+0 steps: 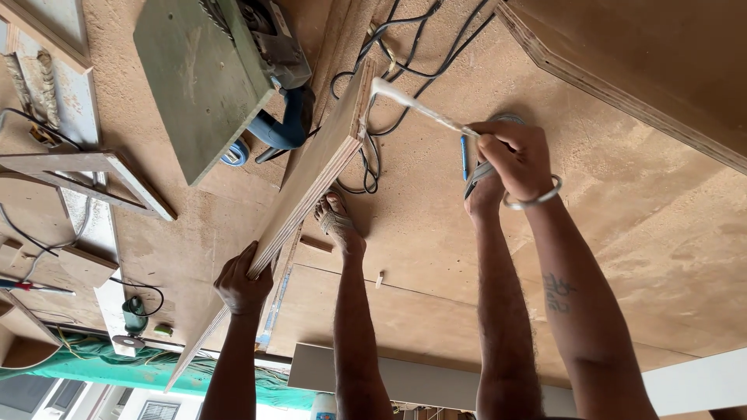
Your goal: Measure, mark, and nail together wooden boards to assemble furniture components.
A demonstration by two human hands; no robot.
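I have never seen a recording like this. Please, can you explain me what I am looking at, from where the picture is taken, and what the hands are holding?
There is no machine here: a person works with bare hands, and the one picture comes from a camera worn on their head, looking down along their arms and legs. The left hand closes its grip on a long plywood strip, held on edge. The right hand, which wears a metal bangle, holds a thin white-smeared stick whose tip meets the far end of the strip. A bare foot rests near the strip. The surface is brown board flooring. A power saw on a green plate and black cables lie on it.
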